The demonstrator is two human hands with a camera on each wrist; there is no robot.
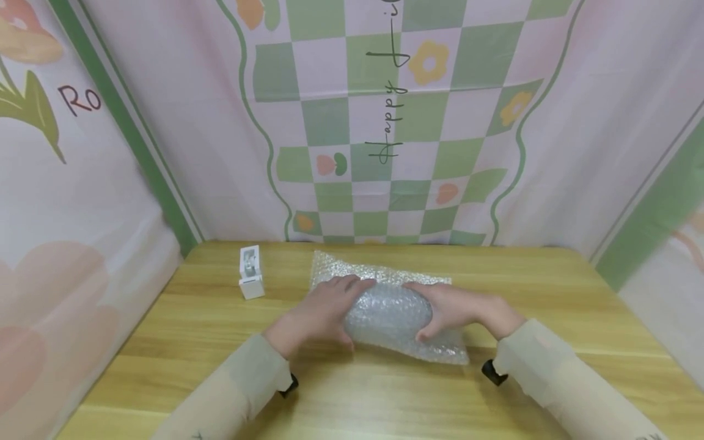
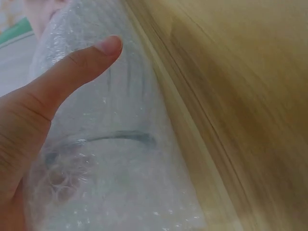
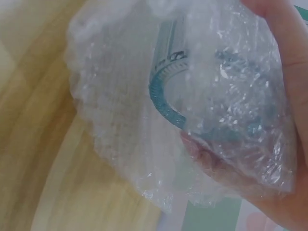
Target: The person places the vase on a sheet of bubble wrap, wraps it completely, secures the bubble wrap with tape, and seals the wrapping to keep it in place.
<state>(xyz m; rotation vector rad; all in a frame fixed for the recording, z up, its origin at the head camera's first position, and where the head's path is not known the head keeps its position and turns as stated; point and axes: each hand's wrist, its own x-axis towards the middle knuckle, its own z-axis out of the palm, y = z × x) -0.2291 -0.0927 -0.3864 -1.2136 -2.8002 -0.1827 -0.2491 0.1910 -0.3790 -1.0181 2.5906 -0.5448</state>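
Observation:
A ribbed clear glass (image 3: pixel 168 103) lies on its side, rolled up in bubble wrap (image 1: pixel 390 318) at the middle of the wooden table. My left hand (image 1: pixel 330 308) grips its left end. In the left wrist view the thumb (image 2: pixel 72 72) lies across the wrap, with ridges and a dark curved line showing through the plastic. My right hand (image 1: pixel 453 305) holds the other end, its fingers curved round the wrap. There the right wrist view shows the glass's thick bluish round end inside the plastic. Loose wrap sticks out beyond both hands.
A small white box (image 1: pixel 252 287) with a grey print on top stands at the table's (image 1: pixel 352 403) back left. Behind the table hangs a green and white checked cloth (image 1: pixel 374 122), and more patterned cloth hangs on both sides.

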